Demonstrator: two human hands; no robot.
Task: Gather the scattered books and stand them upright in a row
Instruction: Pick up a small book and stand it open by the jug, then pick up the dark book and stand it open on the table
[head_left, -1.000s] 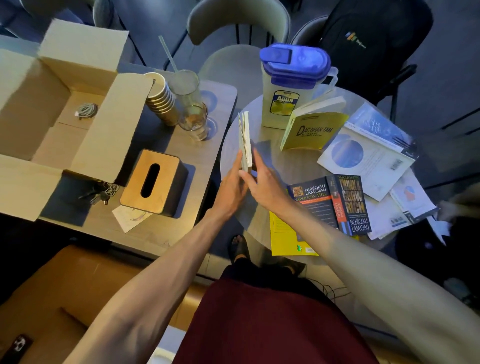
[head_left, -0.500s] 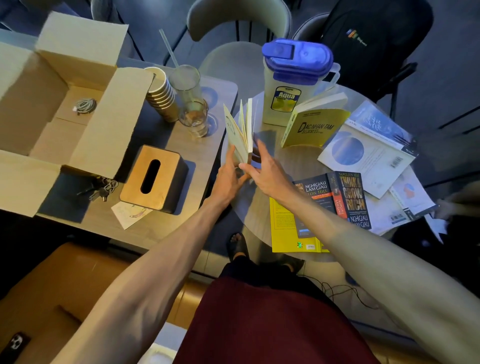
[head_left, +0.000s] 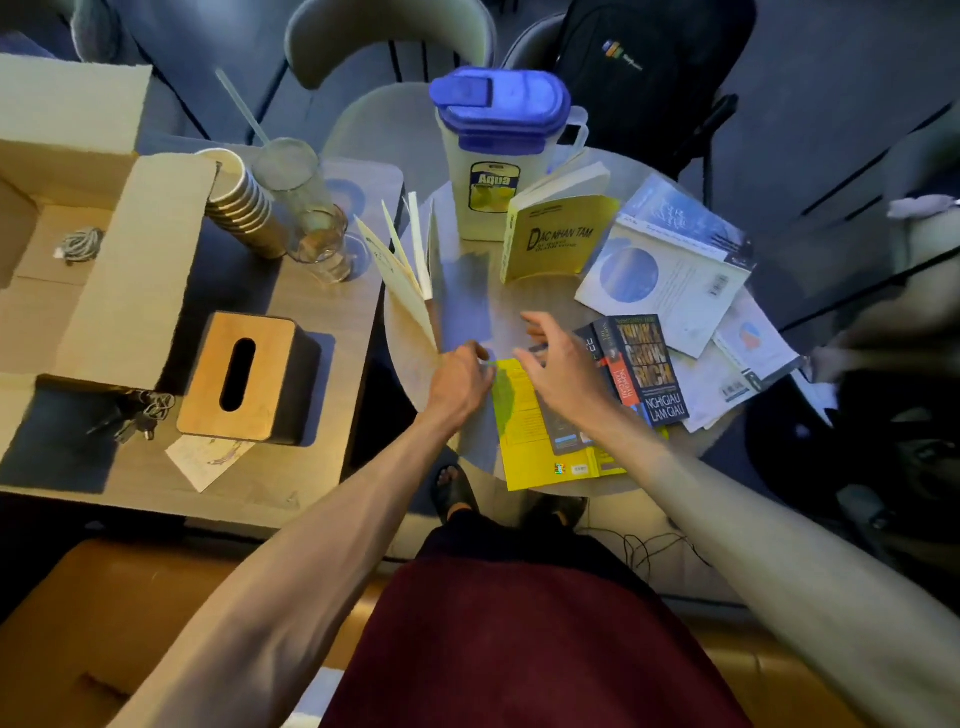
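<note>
Item: flat yellow book, lower centre of frame. Our left hand pinches its edge; right hand hovers spread, empty. We lift by the spine, keeping pages shut.
</note>
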